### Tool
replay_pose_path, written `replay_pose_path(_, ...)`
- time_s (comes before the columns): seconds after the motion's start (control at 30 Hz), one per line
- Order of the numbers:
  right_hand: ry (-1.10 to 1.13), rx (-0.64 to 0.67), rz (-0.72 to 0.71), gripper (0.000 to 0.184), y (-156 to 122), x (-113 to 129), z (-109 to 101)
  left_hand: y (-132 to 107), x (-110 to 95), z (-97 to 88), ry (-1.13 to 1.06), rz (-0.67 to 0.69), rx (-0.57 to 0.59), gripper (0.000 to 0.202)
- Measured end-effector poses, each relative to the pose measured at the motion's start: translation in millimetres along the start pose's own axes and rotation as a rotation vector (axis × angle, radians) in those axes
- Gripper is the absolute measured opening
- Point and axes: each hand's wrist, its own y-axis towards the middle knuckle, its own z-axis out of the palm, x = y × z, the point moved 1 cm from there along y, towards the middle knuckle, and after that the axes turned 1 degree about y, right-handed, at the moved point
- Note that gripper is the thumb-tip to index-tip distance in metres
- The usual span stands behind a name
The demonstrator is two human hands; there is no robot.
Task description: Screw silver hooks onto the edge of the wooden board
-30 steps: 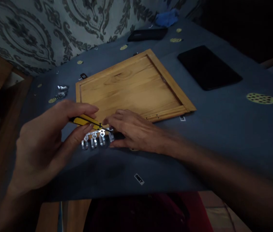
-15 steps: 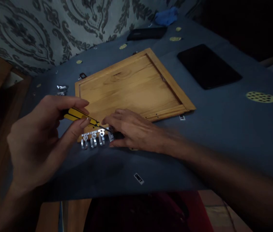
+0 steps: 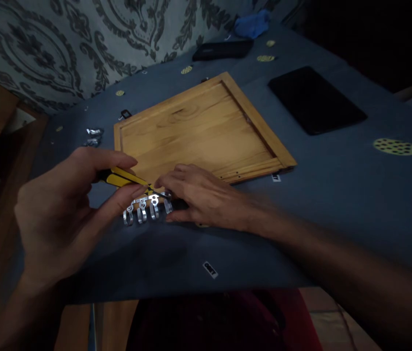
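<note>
My left hand (image 3: 70, 209) grips a yellow and black screwdriver (image 3: 121, 178) between thumb and fingers. Its shaft slants down to the right, the tip at the rightmost of several shiny metal hooks (image 3: 154, 207) lined up along the near left edge of a framed wooden board (image 3: 191, 129). My right hand (image 3: 209, 200) lies over that edge, its index finger and thumb around the rightmost hook. Whatever its fingertips pinch there is mostly hidden. The board lies flat on a dark blue tablecloth (image 3: 264, 243).
More metal hooks (image 3: 94, 136) lie in a small heap left of the board. A black tablet-like slab (image 3: 315, 100) is to its right. Behind it are a dark phone-like object (image 3: 222, 50) and a blue cloth (image 3: 252, 25), near the patterned wall (image 3: 118, 29).
The screwdriver handle has turned in my left fingers, and the thumb has shifted right along it. My right hand stays at the rightmost hook.
</note>
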Motion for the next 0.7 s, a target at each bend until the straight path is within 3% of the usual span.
replay_pose_path(0.47, -0.019, -0.023, -0.017, 0.044, -0.1, -1.7, 2.2, -0.9, -1.9, -1.1, 0.038, 0.016, 0.020, 0.022)
replay_pose_path(0.7, -0.020, -0.018, -0.015, 0.041, 0.2, -0.5, 1.0, -0.8, 0.3, 1.7, 0.042, 0.112, 0.012, 0.021)
